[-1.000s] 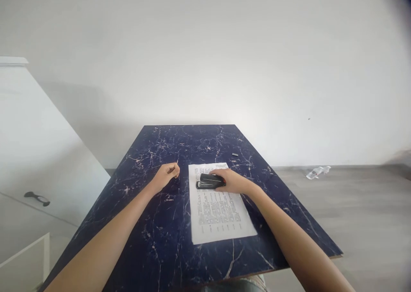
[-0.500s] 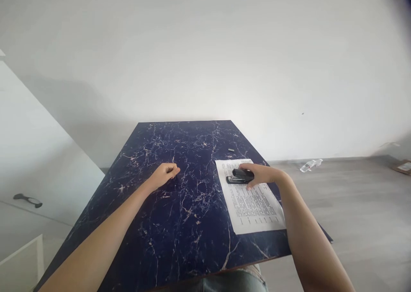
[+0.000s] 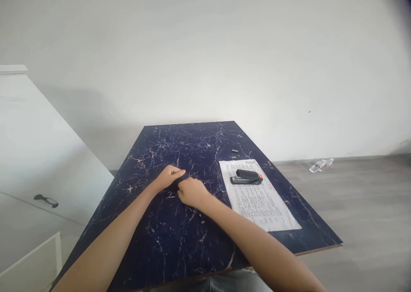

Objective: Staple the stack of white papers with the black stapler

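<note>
My left hand (image 3: 168,177) rests over the middle of the dark blue marbled table (image 3: 192,142), its fingers curled and thumb pointing right. Close beside it is my right hand (image 3: 194,192), closed with the knuckles up. Whatever either hand may hold is hidden inside the fingers. To the right, a black stapler (image 3: 246,177) with an orange spot at its rear lies on printed sheets of paper (image 3: 257,204). Neither hand touches the stapler or the paper.
A small grey strip (image 3: 235,151), perhaps staples, lies behind the paper. On the left stands a white cabinet (image 3: 38,146) with a black handle (image 3: 46,201). A clear plastic item (image 3: 321,165) is on the grey floor, and a white wall rises behind the table.
My right hand has let go of the stapler and moved left to meet my left hand. The stapler stays on the paper. My view has shifted slightly left.
</note>
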Tool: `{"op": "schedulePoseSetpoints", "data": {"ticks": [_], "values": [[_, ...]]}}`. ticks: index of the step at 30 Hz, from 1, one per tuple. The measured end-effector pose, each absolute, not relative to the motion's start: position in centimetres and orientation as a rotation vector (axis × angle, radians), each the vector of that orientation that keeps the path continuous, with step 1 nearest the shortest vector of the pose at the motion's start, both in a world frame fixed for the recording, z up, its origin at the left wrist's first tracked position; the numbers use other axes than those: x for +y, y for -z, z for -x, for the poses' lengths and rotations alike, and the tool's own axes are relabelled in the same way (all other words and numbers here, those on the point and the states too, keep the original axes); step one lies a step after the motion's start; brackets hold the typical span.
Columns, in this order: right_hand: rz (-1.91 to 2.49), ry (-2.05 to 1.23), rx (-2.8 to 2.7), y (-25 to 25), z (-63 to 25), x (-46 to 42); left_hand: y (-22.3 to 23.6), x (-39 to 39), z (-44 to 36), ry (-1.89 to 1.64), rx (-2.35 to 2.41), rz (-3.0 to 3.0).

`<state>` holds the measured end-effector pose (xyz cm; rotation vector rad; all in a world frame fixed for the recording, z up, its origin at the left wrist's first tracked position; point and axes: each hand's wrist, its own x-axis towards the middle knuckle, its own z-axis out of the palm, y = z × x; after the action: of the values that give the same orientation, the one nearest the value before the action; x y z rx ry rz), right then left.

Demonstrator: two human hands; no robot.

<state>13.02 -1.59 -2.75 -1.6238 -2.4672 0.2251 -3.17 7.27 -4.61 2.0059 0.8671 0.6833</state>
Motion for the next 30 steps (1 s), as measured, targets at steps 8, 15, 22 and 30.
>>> {"op": "schedulePoseSetpoints", "data": {"ticks": [8, 15, 22, 30], "values": [[1.203, -0.301, -2.491, 4.5, -13.5, -2.0, 4.6, 7.4, 3.1, -0.626, 0.884, -2.091], [1.148, -0.388, -2.45, 4.4, -14.2, -1.5, 4.7, 7.5, 3.1, -0.619, 0.879, -2.112], [1.119, -0.395, -2.462, 4.4, -14.2, -1.6, 4.5, 7.4, 3.0, -0.612, 0.888, -2.098], [1.085, -0.399, -2.461, 4.2, -14.2, -1.8, 4.4, 7.3, 3.0, -0.608, 0.889, -2.1]]}}
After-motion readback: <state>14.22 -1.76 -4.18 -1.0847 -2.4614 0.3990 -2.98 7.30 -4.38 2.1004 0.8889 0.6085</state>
